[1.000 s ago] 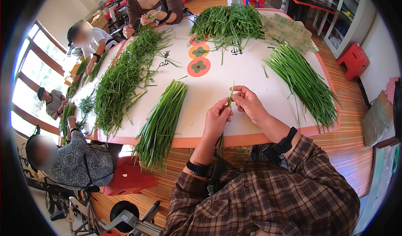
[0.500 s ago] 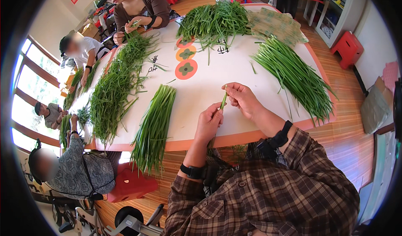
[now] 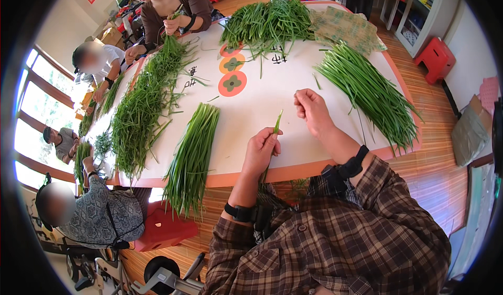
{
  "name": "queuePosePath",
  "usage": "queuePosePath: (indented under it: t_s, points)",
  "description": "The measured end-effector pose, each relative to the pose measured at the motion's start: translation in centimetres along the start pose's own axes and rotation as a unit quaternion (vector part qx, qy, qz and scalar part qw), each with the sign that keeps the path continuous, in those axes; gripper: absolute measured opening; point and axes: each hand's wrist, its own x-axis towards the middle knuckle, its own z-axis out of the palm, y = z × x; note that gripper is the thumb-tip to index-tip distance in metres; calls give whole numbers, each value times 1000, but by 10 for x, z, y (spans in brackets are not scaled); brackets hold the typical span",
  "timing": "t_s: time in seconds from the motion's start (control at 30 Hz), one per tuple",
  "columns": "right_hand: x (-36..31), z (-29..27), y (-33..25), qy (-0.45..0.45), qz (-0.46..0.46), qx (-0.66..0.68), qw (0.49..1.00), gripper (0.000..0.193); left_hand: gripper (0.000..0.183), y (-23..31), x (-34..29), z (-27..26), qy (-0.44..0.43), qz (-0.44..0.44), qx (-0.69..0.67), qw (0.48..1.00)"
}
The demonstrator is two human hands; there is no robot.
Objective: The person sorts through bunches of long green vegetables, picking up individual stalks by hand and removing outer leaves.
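Observation:
Over the near edge of the table, my left hand [image 3: 261, 149] is closed on a garlic chive stalk [image 3: 278, 120]. The pale tip sticks up past the fingers, and the green leaf hangs below the hand. My right hand [image 3: 313, 112] is to the right, apart from the stalk, with its fingers curled together. Whatever is between those fingertips, if anything, is too small to make out. Left of my hands lies a neat bundle of garlic chives [image 3: 194, 153], its leaves drooping over the table edge. A larger aligned bundle [image 3: 369, 96] rests at the right.
A loose heap of chives [image 3: 144, 109] stretches along the table's left, and another pile [image 3: 267, 25] is at the back beside a patterned mat [image 3: 346, 29]. Co-workers handle greens along the left and far sides. A red stool [image 3: 436, 60] stands on the floor at right.
My right hand has let go of the stalk's tip and moved up and right. My left hand keeps its hold in nearly the same place. The far co-worker's hands have moved apart.

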Motion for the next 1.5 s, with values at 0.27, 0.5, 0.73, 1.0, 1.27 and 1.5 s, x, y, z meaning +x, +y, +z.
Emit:
queuePosePath:
  t_s: [0.27,0.5,0.73,1.0,1.27,1.5]
  points:
    - [-4,-7,3,-120,72,-70,988,24,19,-8,4,-12,17,29,-175,984]
    - [-16,1,1,-200,73,-198,957,26,14,-14,6,-18,62,46,-344,936]
    - [-43,26,0,-283,-48,-523,802,32,11,-13,8,-16,136,49,-367,919]
    - [-43,11,0,-300,40,-485,820,23,9,-24,10,-20,163,71,-395,901]
    - [-46,-4,-3,-320,70,-300,896,23,9,-11,3,-33,212,93,-410,882]
    - [-43,-10,0,-320,52,-254,911,27,14,78,-47,-96,392,299,-356,794]
